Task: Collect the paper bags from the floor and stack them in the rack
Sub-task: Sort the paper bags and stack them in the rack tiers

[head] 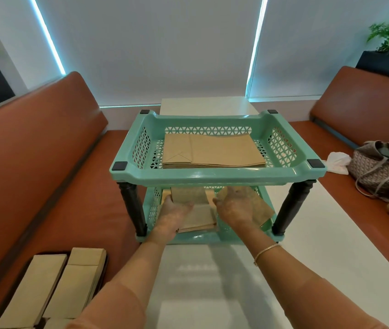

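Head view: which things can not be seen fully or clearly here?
- Paper bags in the lower tier: far part hidden by the top tier's front rim.
- Left hand and right hand: fingertips hidden by bags; grip unclear.
- Bags on left bench: cut by bottom edge.

Both arms wear peach-pink sleeves (117, 302) pushed up to mid-forearm, loose and plain, leaving the wrists bare. A thin gold chain bracelet (266, 251) circles the right wrist. The hands are bare.

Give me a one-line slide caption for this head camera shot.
Both hands, left and right, settle paper bags into the green rack's lower tier.
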{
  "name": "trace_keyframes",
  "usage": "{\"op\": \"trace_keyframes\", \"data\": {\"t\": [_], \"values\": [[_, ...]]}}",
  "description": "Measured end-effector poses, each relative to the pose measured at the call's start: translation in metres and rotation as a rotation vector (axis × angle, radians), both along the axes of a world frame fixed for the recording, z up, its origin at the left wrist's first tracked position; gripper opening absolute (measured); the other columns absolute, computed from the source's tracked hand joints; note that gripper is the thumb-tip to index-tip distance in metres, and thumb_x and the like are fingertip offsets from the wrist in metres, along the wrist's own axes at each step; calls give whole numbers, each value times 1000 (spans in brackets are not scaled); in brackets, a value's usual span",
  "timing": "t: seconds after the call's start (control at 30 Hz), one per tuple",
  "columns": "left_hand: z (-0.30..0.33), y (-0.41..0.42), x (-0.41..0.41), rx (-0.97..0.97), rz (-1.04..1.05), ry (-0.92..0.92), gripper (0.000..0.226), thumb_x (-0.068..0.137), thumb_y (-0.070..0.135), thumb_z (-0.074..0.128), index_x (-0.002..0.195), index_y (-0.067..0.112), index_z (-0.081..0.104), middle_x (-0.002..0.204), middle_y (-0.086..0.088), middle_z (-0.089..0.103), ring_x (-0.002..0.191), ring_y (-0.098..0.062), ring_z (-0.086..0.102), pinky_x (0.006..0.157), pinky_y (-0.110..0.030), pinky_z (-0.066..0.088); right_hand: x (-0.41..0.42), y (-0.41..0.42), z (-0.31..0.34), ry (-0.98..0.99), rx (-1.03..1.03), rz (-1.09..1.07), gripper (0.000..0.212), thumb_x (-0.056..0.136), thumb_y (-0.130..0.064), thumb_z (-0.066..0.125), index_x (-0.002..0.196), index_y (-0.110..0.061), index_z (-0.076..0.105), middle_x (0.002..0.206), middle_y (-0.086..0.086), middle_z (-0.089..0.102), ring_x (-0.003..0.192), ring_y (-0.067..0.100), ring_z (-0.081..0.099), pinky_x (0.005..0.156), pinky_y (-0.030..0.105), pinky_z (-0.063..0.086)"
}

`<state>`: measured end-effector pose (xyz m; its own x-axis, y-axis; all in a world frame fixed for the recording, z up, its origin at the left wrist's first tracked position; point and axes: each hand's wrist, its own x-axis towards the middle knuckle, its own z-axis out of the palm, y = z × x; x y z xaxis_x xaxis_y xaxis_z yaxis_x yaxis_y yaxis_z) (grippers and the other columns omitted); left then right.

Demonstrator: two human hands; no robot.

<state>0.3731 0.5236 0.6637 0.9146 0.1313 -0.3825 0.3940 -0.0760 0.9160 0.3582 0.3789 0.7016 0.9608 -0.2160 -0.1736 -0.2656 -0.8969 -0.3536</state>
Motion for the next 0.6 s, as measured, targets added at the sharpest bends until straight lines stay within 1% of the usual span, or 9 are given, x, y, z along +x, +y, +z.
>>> {"op": "trace_keyframes", "data": {"t": [0.03,0.1,0.17,0.23,0.33,0.4,0.5,0.6], "values": [[-1,1,2,22,7,-18,50,81,16,72,125,14,48,118,-3,61,110,-23,56,102,-40,43,1,-7,-2,-5,-90,-34,42,96,-33,46,131,-12,37,130,15,45,120,28,42,101,38,34],[-3,3,4,72,-12,-40,49,80,18,72,123,14,49,117,-4,62,108,-24,57,102,-43,44,2,-16,-5,23,-233,-67,46,91,-21,48,133,-10,34,133,17,40,122,33,37,104,42,31],[-5,4,3,113,-26,-57,48,80,21,72,121,15,50,115,-4,62,106,-24,58,100,-44,45,2,-21,-11,43,-325,-76,55,86,-17,50,135,-7,30,132,18,39,120,34,37,100,43,32],[-6,5,2,107,-29,-66,48,80,22,71,122,15,49,115,-5,61,105,-25,58,99,-44,46,3,-23,-16,36,-365,-81,61,83,-19,54,136,-7,27,130,17,41,118,33,38,94,43,34],[-8,5,1,88,-8,-69,52,81,23,71,126,15,47,117,-5,60,107,-25,57,100,-44,45,1,-22,-18,8,-402,-89,57,83,-17,51,135,-8,28,127,17,43,116,34,39,90,44,35],[-8,5,1,101,-12,-71,54,81,23,71,128,14,46,118,-4,60,108,-24,57,100,-43,45,2,-21,-20,-3,-405,-97,55,84,-15,48,135,-8,30,128,17,43,117,34,38,93,45,33],[-6,6,0,89,7,-75,51,82,20,70,127,13,47,115,-4,61,105,-23,57,98,-39,46,2,-20,-18,-35,-407,-91,50,85,-14,49,133,-8,34,129,17,43,119,34,38,100,48,30],[-7,5,1,85,16,-88,55,82,20,70,130,11,45,119,-5,60,108,-24,57,100,-40,45,3,-18,-9,-30,-395,-65,44,85,-11,49,129,-11,42,129,12,47,122,31,38,104,46,28]]}}
